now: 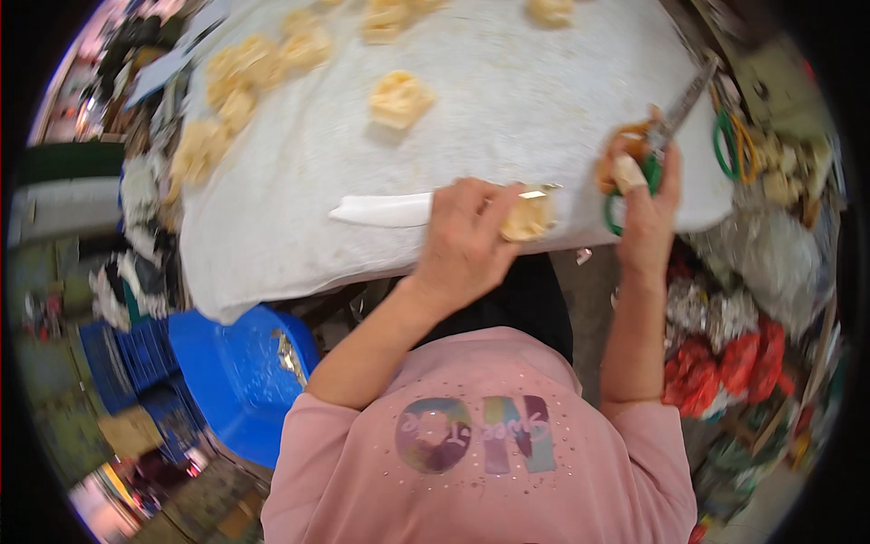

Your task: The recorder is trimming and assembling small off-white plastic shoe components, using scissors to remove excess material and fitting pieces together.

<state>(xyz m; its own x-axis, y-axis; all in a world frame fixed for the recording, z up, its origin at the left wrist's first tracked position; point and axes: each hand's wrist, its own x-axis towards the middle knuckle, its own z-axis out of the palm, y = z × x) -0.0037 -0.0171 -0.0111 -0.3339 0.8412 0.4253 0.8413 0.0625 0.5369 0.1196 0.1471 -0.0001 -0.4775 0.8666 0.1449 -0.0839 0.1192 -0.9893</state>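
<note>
Near left, a blue tub (pixel 217 372) stands below the near edge of the table (pixel 299 231), whose white cloth droops over that edge. Just inside the edge, the left hand (pixel 467 240) grasps a yellow piece (pixel 528 219) between thumb and fingers, at the hand's right side. A long white piece (pixel 385 210) projects left from beneath the same hand, its long axis running left to right, roughly parallel to the near edge; whether it joins the shiny strip (pixel 539 193) along the yellow piece's far side cannot be told. The right hand (pixel 645 186) stands apart to the right, closed around scissors (pixel 675 118) with green and orange handles. Governing relation: the yellow piece lies left of the right hand, whereas the blades point far and right, away from it; the blur hides whether they are parted. White cloth spans the gap between the hands. Beyond the left hand, slightly left, sits a single yellow cluster (pixel 399 100). Further yellow clusters (pixel 258 68) line the far left; green and orange loops (pixel 719 145) mark the right edge.
</note>
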